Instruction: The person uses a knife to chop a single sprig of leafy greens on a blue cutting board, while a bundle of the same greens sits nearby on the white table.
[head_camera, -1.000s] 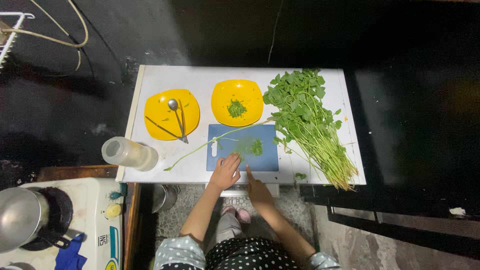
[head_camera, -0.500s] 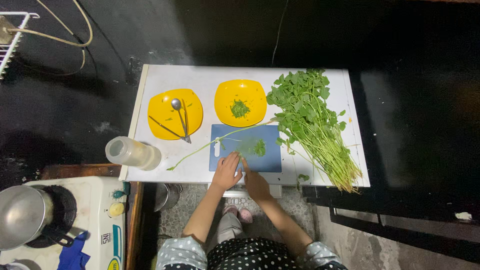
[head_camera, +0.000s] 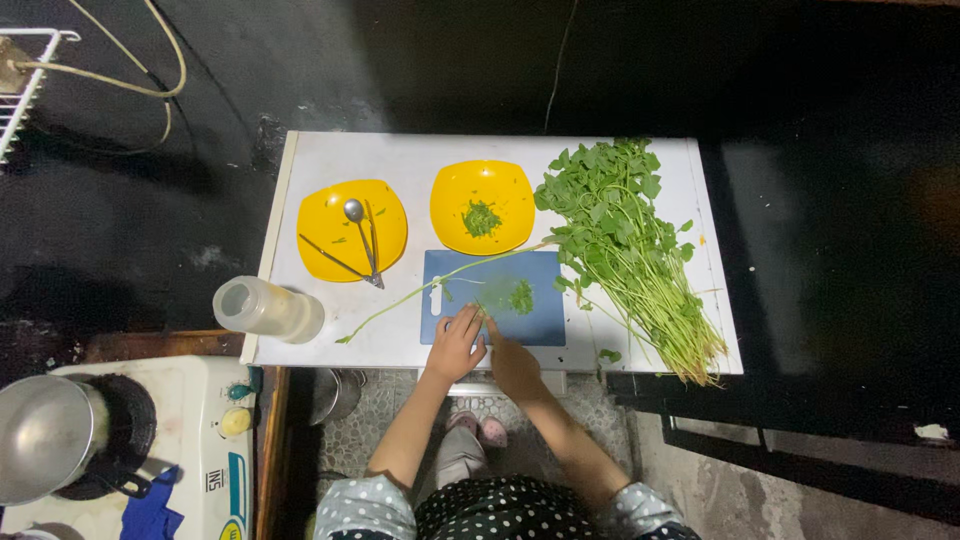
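Room: dark floor all round, dim light; white wire rack (head_camera: 22, 85) w/ pale hose (head_camera: 120, 75) at far left top.
Stove: white cooktop (head_camera: 190, 450) at lower left, metal pot (head_camera: 45, 435) on its burner, blue cloth (head_camera: 150, 510) at its front edge.
Tabletop: white tabletop (head_camera: 330, 155), rectangular, bare strip along far edge & left edge; near edge crowded by the hands.
Bottle: clear plastic bottle (head_camera: 268, 308) lying on its side at left near corner, partly over the edge.
Left plate: yellow plate (head_camera: 385, 205) w/ spoon (head_camera: 360, 232) & a thin metal tool across it; open white gap btwn it and the next plate.
Stalk: long green stalk (head_camera: 400, 302) runs from below left plate up-right over the board.
Board: blue cutting board (head_camera: 455, 275) near front edge, centre; small pile of chopped greens (head_camera: 518, 296) on it.
Left hand (head_camera: 457, 345): fingers spread flat on board's near edge, touching the stalk end; grasp cannot tell.
Right hand (head_camera: 513, 365): just beside the left, fingers pointing to the greens pile, at the tabletop's near edge; closed or loose – cannot tell.
Mid plate: second yellow plate (head_camera: 450, 190) behind board, bit of chopped greens in it.
Bunch: big leafy bunch (head_camera: 620, 240) on right part, stems reaching the near right corner, little free room there.
Right: dark bench-like frame (head_camera: 800, 430) beside tabletop.
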